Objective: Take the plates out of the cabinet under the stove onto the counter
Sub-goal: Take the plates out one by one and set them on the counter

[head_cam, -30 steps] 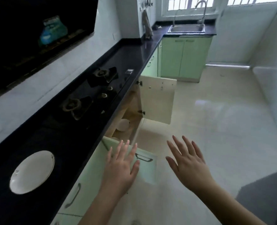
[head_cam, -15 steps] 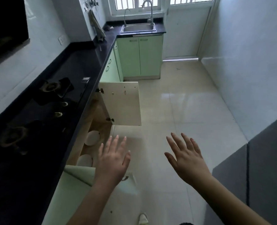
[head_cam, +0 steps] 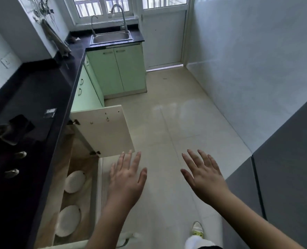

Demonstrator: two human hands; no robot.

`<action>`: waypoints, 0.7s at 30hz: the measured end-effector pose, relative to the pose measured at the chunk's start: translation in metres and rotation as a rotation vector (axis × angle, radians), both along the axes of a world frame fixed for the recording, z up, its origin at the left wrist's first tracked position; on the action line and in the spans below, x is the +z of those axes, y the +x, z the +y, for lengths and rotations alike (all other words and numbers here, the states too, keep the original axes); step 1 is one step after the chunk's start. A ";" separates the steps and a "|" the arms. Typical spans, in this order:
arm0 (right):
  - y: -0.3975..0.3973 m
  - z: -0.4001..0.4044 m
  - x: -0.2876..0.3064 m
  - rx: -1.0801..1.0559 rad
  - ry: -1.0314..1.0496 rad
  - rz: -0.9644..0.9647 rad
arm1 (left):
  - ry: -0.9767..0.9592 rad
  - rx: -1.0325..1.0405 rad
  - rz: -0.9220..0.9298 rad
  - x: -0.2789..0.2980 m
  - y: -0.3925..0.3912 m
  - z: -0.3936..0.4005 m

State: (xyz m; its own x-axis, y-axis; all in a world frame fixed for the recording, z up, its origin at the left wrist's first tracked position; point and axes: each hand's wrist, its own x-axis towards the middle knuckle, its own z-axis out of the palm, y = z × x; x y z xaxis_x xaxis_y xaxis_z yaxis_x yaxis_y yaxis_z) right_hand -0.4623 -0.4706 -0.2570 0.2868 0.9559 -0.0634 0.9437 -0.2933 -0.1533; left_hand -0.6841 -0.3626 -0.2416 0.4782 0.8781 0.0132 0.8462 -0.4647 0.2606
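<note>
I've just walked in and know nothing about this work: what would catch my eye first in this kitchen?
Two bare hands, the left hand and the right hand, held out open and empty over the pale floor. Beside the left hand, the cabinet under the black counter stands open, its door swung out. Two white plates lie inside it, the farther plate and the nearer plate.
</note>
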 end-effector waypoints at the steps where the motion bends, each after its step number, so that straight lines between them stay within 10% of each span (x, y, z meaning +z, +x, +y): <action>1: 0.009 0.006 -0.004 -0.001 -0.007 0.001 | 0.002 -0.005 -0.006 0.002 0.013 0.008; 21: 0.116 0.207 0.005 0.345 -0.066 0.073 | 0.020 0.248 0.128 0.000 0.100 0.130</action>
State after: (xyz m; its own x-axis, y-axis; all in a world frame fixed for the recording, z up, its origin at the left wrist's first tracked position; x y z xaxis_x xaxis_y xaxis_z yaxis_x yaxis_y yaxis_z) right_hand -0.3467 -0.2634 -0.2519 -0.0595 0.9889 -0.1364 0.9760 0.0289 -0.2158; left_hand -0.5838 -0.2322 -0.2418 0.2475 0.9688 -0.0149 0.9602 -0.2432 0.1372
